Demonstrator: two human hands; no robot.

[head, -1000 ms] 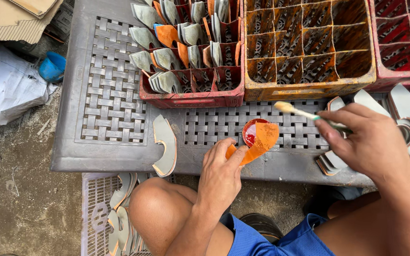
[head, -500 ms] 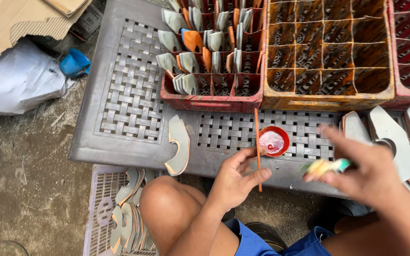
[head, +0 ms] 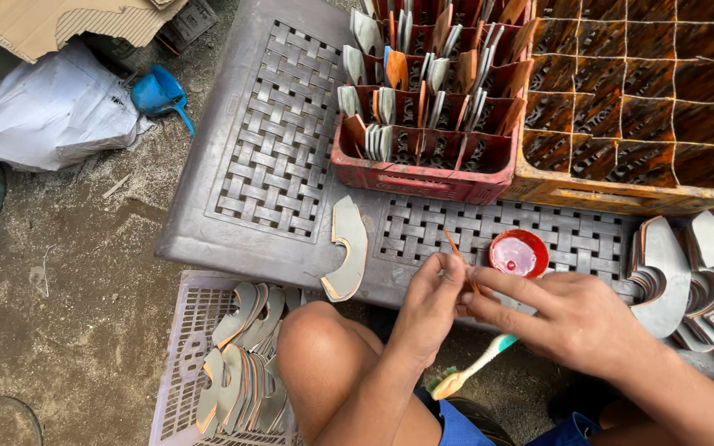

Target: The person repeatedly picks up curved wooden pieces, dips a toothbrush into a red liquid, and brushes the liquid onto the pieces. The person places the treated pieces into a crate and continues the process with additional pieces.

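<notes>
Orange cut piece [head: 459, 254], thin, likely light and flexible, best pinched by its edge: pinched edge-on between left hand [head: 430, 304] and right hand [head: 576, 318], right also clamping toothbrush [head: 477, 373], just near of red glue lid [head: 519, 253] on grey table [head: 208, 215].

Blue scoop [head: 159, 91] beside white sack [head: 39, 124], cardboard [head: 68, 21] above.
</notes>
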